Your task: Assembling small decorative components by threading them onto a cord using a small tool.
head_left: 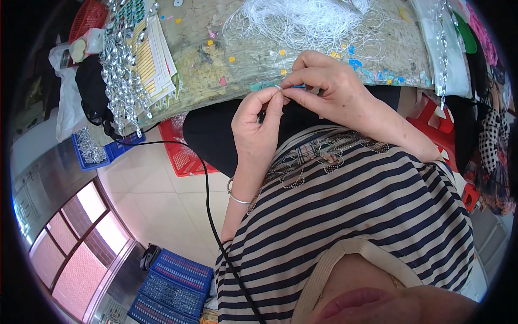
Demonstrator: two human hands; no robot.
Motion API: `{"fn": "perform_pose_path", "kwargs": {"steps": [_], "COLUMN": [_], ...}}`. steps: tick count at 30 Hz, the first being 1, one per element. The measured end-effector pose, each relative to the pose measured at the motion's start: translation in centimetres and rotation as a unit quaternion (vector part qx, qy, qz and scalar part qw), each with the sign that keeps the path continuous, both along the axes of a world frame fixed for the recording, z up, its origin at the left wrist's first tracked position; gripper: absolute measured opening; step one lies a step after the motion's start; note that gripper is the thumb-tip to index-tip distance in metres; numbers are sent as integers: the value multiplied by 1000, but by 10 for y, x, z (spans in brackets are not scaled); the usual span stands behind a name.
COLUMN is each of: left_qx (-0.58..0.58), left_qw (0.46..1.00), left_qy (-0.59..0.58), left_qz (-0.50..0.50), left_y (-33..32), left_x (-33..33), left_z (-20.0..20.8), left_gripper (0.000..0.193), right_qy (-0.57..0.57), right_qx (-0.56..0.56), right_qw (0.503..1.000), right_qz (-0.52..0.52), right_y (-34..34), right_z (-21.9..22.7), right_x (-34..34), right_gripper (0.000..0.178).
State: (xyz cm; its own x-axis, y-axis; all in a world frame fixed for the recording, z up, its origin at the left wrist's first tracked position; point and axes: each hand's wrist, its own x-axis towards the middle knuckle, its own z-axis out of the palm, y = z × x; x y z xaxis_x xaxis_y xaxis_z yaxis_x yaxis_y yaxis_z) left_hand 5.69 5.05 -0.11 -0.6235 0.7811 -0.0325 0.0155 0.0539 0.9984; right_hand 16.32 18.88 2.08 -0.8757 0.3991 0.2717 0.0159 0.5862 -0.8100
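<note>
My left hand and my right hand meet at the fingertips, just off the near edge of the worn table. Thumb and forefinger of each are pinched together. A tiny whitish, shiny bit shows between the fingertips, too small to name. Beyond my hands, a loose heap of thin white cord spreads over the tabletop, its stray ends reaching toward my right hand. Small yellow, blue and pink scraps lie scattered around.
At the table's left hang strands of silvery beads, beside paper cards. Another silvery strand lies at the right over clear plastic. A black cable runs down past my left arm. Below stand a red crate and a red stool.
</note>
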Motion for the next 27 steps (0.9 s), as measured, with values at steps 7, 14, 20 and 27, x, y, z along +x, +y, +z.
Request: {"fn": "perform_pose_path", "kwargs": {"steps": [7,14,20,27], "left_qx": [-2,-22,-8,-9], "left_qw": [992,992,953,955], "left_qy": [127,-124,-303,-295], "left_qz": [7,20,10,42], "left_y": [1,0,0,1], "left_x": [0,2,-3,-2], "left_z": [-3,3,6,7], "left_gripper": [8,13,16,13], "right_qy": [32,34,9,-81], "right_qx": [109,90,-153,-341], "right_qw": [993,994,988,936], "right_qz": [-18,-42,-20,-17], "right_y": [-2,-6,-3,-4], "right_z": [-4,-9,-18,-7], "right_x": [-7,-9,-5,-3], "right_gripper": [10,9,3,12]}}
